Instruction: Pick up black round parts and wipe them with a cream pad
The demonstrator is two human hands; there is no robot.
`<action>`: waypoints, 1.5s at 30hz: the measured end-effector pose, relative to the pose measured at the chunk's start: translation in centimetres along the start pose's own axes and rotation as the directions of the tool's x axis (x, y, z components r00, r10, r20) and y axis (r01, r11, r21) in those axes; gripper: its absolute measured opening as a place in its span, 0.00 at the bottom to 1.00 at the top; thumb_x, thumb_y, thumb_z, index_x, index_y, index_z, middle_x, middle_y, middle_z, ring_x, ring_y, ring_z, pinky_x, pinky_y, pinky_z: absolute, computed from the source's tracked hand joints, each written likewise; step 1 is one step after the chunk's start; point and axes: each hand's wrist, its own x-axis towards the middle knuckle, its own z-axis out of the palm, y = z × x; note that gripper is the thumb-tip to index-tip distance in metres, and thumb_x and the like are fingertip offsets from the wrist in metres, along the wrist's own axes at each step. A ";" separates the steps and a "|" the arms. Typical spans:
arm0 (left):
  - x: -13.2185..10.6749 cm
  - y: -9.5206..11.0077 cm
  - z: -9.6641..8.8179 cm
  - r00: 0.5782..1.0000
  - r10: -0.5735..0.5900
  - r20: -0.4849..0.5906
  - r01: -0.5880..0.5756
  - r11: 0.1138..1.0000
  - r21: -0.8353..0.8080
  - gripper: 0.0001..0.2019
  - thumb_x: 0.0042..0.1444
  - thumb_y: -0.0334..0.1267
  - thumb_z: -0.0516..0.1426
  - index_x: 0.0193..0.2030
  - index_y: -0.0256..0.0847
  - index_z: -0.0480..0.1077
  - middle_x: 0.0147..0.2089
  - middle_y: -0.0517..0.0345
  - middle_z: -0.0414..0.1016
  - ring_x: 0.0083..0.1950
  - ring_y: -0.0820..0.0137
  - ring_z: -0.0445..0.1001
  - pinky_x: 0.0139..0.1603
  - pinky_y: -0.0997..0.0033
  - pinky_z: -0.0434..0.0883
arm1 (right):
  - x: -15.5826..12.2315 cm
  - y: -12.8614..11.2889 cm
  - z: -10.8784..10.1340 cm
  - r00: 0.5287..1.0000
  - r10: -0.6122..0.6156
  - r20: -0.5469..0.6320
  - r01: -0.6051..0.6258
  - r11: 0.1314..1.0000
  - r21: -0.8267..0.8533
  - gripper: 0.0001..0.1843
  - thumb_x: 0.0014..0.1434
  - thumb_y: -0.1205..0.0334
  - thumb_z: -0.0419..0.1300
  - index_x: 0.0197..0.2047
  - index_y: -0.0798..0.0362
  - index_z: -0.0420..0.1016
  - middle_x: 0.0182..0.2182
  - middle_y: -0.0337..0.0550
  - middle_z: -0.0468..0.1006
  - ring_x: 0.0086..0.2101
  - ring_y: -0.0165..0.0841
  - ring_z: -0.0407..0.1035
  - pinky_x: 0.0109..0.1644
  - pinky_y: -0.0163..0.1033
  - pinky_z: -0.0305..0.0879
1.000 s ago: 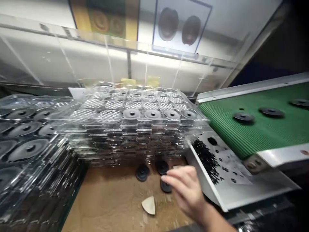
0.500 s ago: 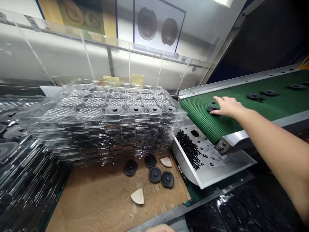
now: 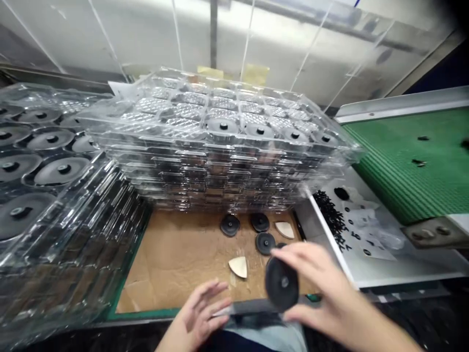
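We note right hand (image 3: 326, 286) clamped on black disc (image 3: 279, 288), lower frame, right of centre; left hand (image 3: 201, 318) spread, bare. Top clear plastic tray (image 3: 181, 126), upper centre, looks part-filled: four seated discs (image 3: 259, 131).

Far side: glossy pale-grey wall panel (image 3: 142, 34) bears one dark-grey vertical strip (image 3: 213, 34); whitish glare lies across the panel. Two yellow paper notes (image 3: 256, 75) show low against it. Right: green ribbed conveyor belt (image 3: 388, 151), silver metal side rail (image 3: 406, 104). Near: brown worktop (image 3: 176, 254), green edging (image 3: 150, 314).
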 end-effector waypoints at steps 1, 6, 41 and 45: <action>0.6 0.0 0.9 0.998 0.032 0.046 -0.031 0.999 -0.026 0.31 0.33 0.50 0.71 0.49 0.54 0.75 0.61 0.46 0.70 0.57 0.49 0.71 0.55 0.51 0.67 | -0.7 -1.2 2.8 0.998 0.050 0.038 -0.054 0.993 0.107 0.39 0.45 0.46 0.71 0.59 0.47 0.68 0.44 0.49 0.77 0.45 0.42 0.73 0.46 0.45 0.74; 2.3 -0.3 3.6 0.979 -0.033 0.203 0.034 0.999 -0.001 0.37 0.28 0.49 0.72 0.52 0.53 0.73 0.63 0.45 0.68 0.57 0.50 0.72 0.59 0.50 0.66 | -2.4 -4.8 10.6 0.963 0.267 -0.017 -0.238 0.884 0.402 0.42 0.47 0.47 0.70 0.62 0.48 0.62 0.47 0.49 0.76 0.45 0.41 0.72 0.47 0.42 0.73; 0.1 4.3 3.8 0.999 0.021 -0.044 -0.027 0.992 -0.126 0.30 0.34 0.42 0.72 0.49 0.46 0.76 0.45 0.54 0.80 0.48 0.60 0.77 0.52 0.66 0.72 | 5.5 -10.1 7.6 0.986 0.142 -0.090 -0.090 0.899 0.429 0.12 0.64 0.71 0.51 0.47 0.55 0.73 0.34 0.43 0.77 0.34 0.30 0.72 0.40 0.34 0.71; -0.3 4.4 4.7 0.999 0.033 -0.023 -0.036 0.994 -0.103 0.31 0.29 0.43 0.73 0.45 0.47 0.77 0.43 0.57 0.81 0.46 0.65 0.77 0.51 0.70 0.71 | 4.1 -9.6 6.6 0.985 0.129 -0.112 -0.042 0.818 0.573 0.13 0.62 0.73 0.53 0.48 0.56 0.73 0.36 0.45 0.78 0.36 0.30 0.74 0.42 0.34 0.72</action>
